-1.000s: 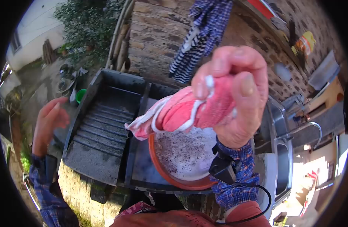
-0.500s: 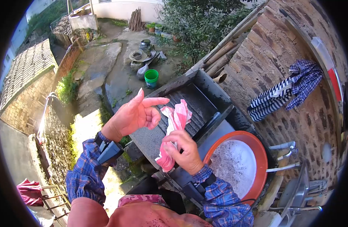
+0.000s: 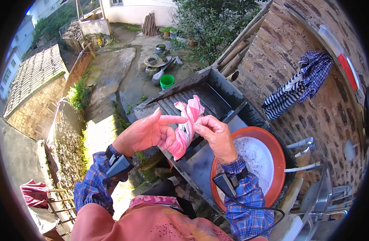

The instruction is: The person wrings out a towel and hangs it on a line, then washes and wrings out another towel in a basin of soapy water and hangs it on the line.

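A pink-and-white cloth lies bunched and twisted on the ribbed washboard of a dark stone sink. My left hand is over the cloth's left side, thumb and index finger stretched out, the other fingers loosely curled, and nothing shows in it. To the right of the cloth, my right hand has its thumb and fingertips pinched together close to my left index fingertip. Whatever the pinch holds, if anything, cannot be made out. Both hands overlap the cloth in view; whether they touch it is unclear.
An orange basin of foamy water stands in the sink, on my right. Taps stick out near the brick wall. Striped and checked clothes hang on that wall. A green bucket stands on the ground beyond the sink.
My right hand has moved up and to the right, off the lower cloth, and now pinches near my left index fingertip. My left hand keeps its pose; the camera view has shifted slightly.
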`<state>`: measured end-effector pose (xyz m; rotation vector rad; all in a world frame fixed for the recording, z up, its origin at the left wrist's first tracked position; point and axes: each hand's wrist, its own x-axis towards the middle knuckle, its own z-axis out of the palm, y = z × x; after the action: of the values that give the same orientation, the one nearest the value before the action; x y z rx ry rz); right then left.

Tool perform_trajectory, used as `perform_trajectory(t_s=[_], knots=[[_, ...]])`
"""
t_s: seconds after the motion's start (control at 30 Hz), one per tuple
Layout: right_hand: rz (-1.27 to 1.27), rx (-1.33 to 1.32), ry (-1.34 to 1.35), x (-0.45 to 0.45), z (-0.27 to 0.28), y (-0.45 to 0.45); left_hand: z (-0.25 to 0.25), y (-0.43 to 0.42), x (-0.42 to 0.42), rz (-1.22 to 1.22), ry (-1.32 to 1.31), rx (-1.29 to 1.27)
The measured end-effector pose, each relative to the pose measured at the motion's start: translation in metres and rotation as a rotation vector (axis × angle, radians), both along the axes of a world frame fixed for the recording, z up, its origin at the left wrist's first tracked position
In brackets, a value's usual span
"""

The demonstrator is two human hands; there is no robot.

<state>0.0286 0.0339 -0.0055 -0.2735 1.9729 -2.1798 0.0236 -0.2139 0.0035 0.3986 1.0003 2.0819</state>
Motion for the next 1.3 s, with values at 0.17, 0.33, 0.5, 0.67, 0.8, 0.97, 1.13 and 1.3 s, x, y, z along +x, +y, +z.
perform_trajectory(t_s=[0.17,0.33,0.5,0.67,0.8,0.97,1.13,1.3], knots=[[-0.076,0.253,0.257,0.013,0.025,0.018,-0.028,-0.019,0.021,0.141,-0.112,-0.122],[-0.066,0.753,0.546,-0.003,0.058,0.017,-0.081,-0.064,0.041,0.35,-0.253,-0.159],[0.12,1.045,0.792,-0.057,0.082,-0.023,-0.13,-0.125,0.086,0.557,-0.403,-0.3],[0.329,1.009,0.943,-0.132,0.076,-0.116,-0.16,-0.159,0.149,0.718,-0.528,-0.36],[0.4,1.051,0.896,-0.189,0.072,-0.205,-0.17,-0.165,0.188,0.822,-0.63,-0.391],[0.385,1.032,1.086,-0.237,0.066,-0.275,-0.174,-0.172,0.214,0.921,-0.671,-0.388],[0.305,1.226,1.168,-0.256,0.052,-0.309,-0.174,-0.176,0.223,0.983,-0.709,-0.425],[0.327,1.181,1.145,-0.276,0.022,-0.323,-0.171,-0.167,0.226,0.995,-0.722,-0.471]])
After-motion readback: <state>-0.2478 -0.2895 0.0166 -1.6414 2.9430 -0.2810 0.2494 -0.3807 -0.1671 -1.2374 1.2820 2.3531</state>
